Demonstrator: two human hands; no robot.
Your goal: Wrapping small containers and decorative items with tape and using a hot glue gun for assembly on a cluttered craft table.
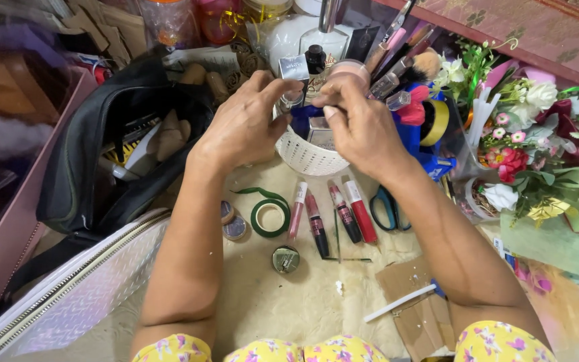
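Observation:
Both hands meet over a white woven basket [306, 159] full of cosmetics. My left hand [246, 127] pinches a small silver item [290, 101] at the basket's far left rim. My right hand [364, 131] curls its fingertips together just above a silver box [320, 132] inside the basket; whether it grips anything is hidden. A dark-capped bottle [315, 62] and a pink-lidded jar [348, 70] stand right behind the fingers.
Lip gloss tubes [333, 214], a green tape roll [271, 218], blue-handled scissors [387, 208] and small round pots [233, 226] lie on the cream cloth. A black bag [82, 161] and silver pouch [82, 288] sit left. Brushes [403, 57] and artificial flowers [537, 134] crowd the right.

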